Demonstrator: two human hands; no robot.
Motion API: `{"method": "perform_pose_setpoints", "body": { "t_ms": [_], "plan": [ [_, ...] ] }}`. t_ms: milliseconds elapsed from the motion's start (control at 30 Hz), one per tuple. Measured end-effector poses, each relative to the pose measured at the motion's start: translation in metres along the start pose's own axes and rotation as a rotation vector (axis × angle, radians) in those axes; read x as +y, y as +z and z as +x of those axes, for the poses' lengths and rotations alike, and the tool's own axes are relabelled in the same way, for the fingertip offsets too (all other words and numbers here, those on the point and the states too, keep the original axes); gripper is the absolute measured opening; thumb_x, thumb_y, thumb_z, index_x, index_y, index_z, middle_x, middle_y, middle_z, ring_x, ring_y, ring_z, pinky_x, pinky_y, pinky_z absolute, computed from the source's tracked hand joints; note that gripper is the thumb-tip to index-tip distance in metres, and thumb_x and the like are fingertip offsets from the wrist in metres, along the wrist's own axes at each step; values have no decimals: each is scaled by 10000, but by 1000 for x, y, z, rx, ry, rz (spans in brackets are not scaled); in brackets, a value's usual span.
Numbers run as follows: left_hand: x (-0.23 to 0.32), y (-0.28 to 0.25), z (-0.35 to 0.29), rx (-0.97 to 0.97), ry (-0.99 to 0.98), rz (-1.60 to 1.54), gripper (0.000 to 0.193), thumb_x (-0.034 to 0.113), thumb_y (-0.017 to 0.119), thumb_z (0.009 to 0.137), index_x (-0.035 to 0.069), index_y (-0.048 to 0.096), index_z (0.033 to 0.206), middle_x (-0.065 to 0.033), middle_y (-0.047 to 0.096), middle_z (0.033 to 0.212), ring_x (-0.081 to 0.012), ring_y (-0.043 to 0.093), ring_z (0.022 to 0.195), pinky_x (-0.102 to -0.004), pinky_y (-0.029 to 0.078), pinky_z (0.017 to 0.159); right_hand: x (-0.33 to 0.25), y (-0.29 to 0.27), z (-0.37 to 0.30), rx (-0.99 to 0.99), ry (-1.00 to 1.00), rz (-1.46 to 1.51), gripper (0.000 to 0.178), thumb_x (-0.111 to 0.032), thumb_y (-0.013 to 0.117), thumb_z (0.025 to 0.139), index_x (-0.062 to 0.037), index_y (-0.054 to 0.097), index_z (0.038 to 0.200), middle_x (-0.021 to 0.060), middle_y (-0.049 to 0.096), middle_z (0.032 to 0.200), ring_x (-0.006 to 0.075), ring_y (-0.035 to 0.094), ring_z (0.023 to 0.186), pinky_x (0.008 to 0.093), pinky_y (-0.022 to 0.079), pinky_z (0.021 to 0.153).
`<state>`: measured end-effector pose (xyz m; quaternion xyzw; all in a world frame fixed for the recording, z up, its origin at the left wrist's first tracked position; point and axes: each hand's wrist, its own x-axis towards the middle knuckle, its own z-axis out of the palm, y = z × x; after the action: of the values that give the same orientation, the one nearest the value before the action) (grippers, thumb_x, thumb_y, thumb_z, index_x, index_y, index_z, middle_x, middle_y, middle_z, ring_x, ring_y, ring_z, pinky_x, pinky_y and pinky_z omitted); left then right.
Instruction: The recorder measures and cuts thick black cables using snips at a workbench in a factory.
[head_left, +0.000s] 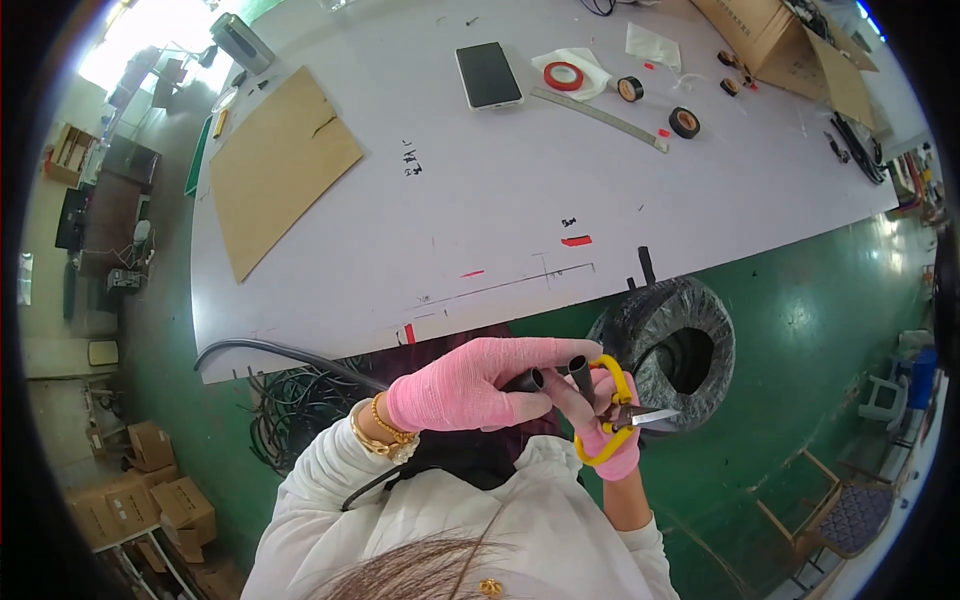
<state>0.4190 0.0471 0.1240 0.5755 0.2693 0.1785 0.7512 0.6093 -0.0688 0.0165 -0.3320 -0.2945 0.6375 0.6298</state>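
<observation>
"Across the person's front, what is largest?"

"A broad white table (470, 200); beside its near edge, a thick black coil wrapped in clear plastic (715, 310)."

"And the hands?"

"Before the chest, the pink-gloved left hand (470, 385) grips a hollow black tube (523, 382); the pink-gloved right hand (597, 438) holds yellow-handled metal scissors (627, 412) and a second black tube end (581, 374)."
</observation>
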Motion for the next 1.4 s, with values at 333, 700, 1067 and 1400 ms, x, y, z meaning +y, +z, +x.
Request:
{"method": "perform_pose_setpoints", "body": {
  "t_ms": [333, 700, 1067, 1400],
  "plan": [
    [25, 18, -16, 85, -189, -220, 359, 10, 534, 864, 20, 607, 1215, 7, 662, 807, -20, 492, 548, -171, 419, 500, -9, 40, 4, -273, 175, 314, 300, -308, 666, 830, -163, 436, 705, -66, 356, 499, 78, 294, 377, 270, 259, 418],
    [21, 19, -51, 58, -40, -270, 314, 67, 515, 935, -17, 565, 1233, -33, 653, 864, -51, 534, 689, -208, 460, 631, 5, 60, 7, -683, 298, 747, 372, -338, 680, 840, -197, 404, 634, -74, 353, 478, 81, 306, 363, 260, 245, 426],
    [8, -31, -233, 814, -276, 544, 340, 4, 475, 886, -6, 596, 1204, -54, 707, 743, -70, 484, 496, -230, 415, 474, 4, 80, 10, -758, 449, 637, 298, -170, 604, 859, -178, 370, 676, -38, 398, 537, 87, 331, 428, 284, 321, 520],
    [16, 1, -165, 417, 201, 139, 414, 90, 654, 857, 11, 563, 1253, -124, 613, 1140, -159, 618, 946, -283, 506, 811, 24, 129, 3, -362, 279, -431, 261, -310, 577, 929, -102, 505, 790, 13, 558, 742, 113, 500, 582, 207, 393, 505]
  ]
}}
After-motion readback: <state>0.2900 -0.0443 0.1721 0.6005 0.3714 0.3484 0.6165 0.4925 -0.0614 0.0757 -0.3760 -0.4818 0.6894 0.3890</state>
